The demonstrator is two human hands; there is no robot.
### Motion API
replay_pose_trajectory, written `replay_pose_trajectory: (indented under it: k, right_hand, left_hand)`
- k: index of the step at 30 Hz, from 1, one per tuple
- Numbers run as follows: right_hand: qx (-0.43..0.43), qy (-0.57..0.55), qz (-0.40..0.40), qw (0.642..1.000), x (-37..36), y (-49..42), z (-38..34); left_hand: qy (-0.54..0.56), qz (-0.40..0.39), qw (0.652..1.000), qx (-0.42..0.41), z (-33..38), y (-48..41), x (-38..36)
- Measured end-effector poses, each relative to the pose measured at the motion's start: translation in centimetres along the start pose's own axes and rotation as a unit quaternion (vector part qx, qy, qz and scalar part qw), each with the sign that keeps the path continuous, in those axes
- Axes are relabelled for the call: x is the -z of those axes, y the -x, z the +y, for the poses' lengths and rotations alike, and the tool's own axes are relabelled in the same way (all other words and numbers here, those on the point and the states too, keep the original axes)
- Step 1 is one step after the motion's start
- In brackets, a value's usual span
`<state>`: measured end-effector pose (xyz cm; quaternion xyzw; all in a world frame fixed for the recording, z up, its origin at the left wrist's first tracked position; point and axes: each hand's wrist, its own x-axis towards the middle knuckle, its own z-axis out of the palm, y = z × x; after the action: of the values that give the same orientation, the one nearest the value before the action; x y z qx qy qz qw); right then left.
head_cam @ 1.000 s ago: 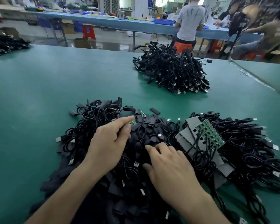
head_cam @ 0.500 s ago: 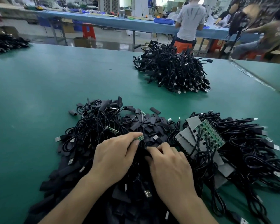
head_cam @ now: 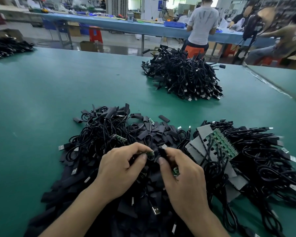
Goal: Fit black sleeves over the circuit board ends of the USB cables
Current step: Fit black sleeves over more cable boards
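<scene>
Over the cable heap (head_cam: pixel 101 134) on the green surface (head_cam: pixel 41 100), fingers of our left hand (head_cam: pixel 120 166) pinched a circuit board (head_cam: pixel 150 153) and our right hand (head_cam: pixel 183 178) pinched a black sleeve (head_cam: pixel 162 152) just beside it, which we judged next needed aligning and sliding on.

On the counter (head_cam: pixel 41 100), sleeves (head_cam: pixel 161 132) lie left of the boards (head_cam: pixel 220 142) (cables (head_cam: pixel 263 151) tangled among both), with another heap (head_cam: pixel 186 77) behind.

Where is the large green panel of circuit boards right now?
Head view, right of centre: the green panel lies atop grey sheets, just beyond the right hand, beside the right-hand cable heap.
</scene>
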<state>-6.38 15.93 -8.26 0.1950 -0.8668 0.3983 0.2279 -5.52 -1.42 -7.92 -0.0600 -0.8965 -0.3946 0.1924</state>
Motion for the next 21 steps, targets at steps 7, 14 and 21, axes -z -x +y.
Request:
replay_pose_trajectory:
  k: [7, 14, 21]
  right_hand:
    - [0.004, -0.003, -0.018, 1.0, -0.01, -0.17, 0.12]
    - [0.006, 0.034, -0.045, 0.998, -0.03, -0.34, 0.07]
    - [0.002, -0.002, -0.058, 0.998, 0.02, -0.29, 0.13]
  left_hand:
    - [0.146, -0.019, 0.989, 0.028, -0.08, 0.15, -0.01]
    - [0.259, -0.022, 0.965, 0.046, 0.77, 0.19, 0.18]
    - [0.276, -0.028, 0.958, 0.068, 0.52, 0.03, 0.12]
